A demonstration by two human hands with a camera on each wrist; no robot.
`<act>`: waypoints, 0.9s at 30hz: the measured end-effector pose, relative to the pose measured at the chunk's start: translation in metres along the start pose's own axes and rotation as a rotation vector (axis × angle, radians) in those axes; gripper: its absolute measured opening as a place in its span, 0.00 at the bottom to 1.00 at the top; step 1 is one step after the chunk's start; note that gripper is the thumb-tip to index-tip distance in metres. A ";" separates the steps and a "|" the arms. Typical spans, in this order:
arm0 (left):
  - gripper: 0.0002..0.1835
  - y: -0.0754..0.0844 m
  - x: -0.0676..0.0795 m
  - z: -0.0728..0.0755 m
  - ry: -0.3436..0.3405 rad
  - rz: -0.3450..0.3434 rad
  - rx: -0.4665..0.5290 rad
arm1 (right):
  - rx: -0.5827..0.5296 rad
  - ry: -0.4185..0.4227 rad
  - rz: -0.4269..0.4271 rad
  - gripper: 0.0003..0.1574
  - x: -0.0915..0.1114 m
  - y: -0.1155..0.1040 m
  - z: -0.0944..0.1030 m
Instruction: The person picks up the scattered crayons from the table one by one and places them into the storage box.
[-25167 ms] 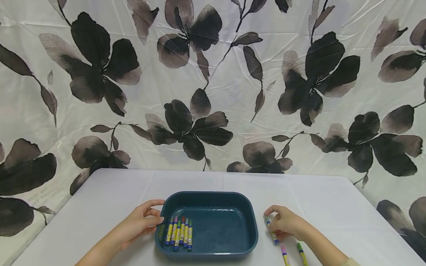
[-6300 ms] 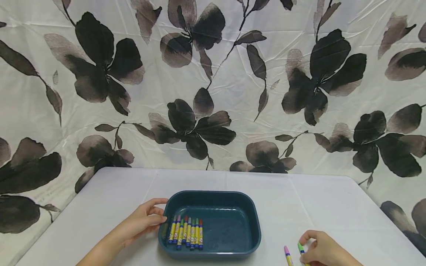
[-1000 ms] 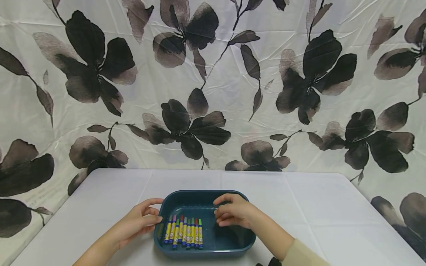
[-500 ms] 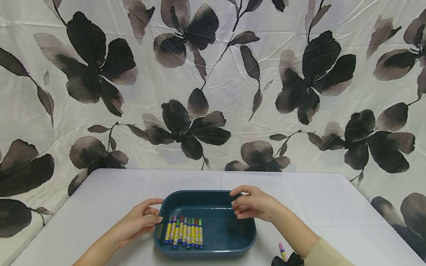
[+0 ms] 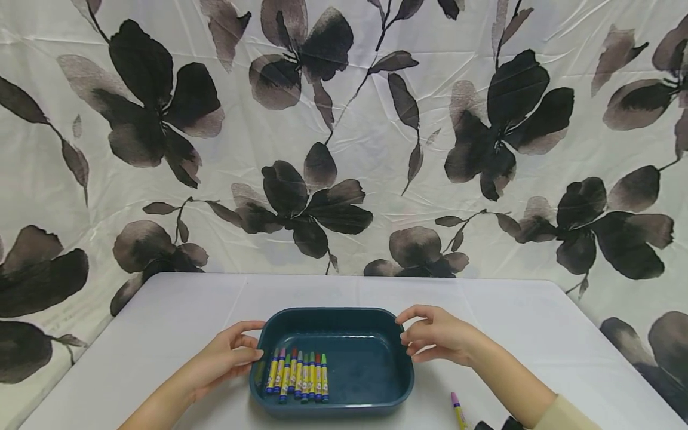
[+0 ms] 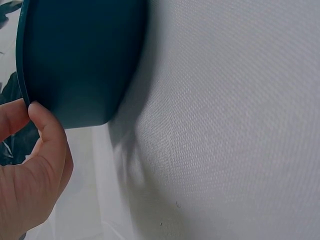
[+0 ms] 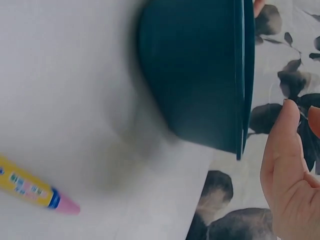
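Note:
A dark teal plastic tray [image 5: 365, 376] stands on the white table. Several yellow-wrapped crayons [image 5: 297, 375] lie side by side in its left part, tips pointing away. My left hand [image 5: 228, 358] pinches the tray's left rim between thumb and fingers; the left wrist view shows the thumb [image 6: 47, 127] against the outer wall. Just past the right rim hovers my right hand [image 5: 441, 335], fingers loosely bent and apart, holding nothing. In the right wrist view that hand [image 7: 290, 180] is apart from the tray wall [image 7: 195, 75]. A pink-tipped crayon [image 5: 458, 410] lies on the table, nearer the front.
The white tabletop [image 5: 500, 322] extends around the tray to its far edge. Behind it hangs a white cloth with dark flowers [image 5: 301, 206]. A black object [image 5: 510, 423] shows beneath the right forearm at the bottom edge.
Over the earlier frames more crayons came into the tray, a green-tipped one last. In the last second my right hand moved rightward out of the tray, uncovering the pink-tipped crayon. My left hand stayed put.

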State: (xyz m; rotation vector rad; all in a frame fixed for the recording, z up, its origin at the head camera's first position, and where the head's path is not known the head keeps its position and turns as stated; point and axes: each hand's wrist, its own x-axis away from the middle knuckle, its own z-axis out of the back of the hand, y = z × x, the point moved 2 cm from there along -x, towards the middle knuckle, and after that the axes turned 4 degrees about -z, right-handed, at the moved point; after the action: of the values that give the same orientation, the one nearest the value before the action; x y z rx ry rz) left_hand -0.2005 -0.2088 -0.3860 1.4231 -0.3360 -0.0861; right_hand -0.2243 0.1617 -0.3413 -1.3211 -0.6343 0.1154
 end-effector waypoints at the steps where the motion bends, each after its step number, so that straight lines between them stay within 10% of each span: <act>1: 0.35 0.000 0.000 0.000 0.000 0.000 0.001 | 0.005 0.001 0.000 0.28 0.001 0.000 0.002; 27: 0.35 0.001 0.001 0.000 0.010 0.008 -0.005 | -0.024 -0.023 -0.060 0.26 0.030 0.027 0.027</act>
State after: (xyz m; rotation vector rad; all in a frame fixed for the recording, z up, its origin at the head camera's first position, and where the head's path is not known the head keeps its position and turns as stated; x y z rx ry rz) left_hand -0.1999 -0.2093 -0.3844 1.4171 -0.3325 -0.0731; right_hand -0.2056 0.2050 -0.3520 -1.3243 -0.6963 0.0746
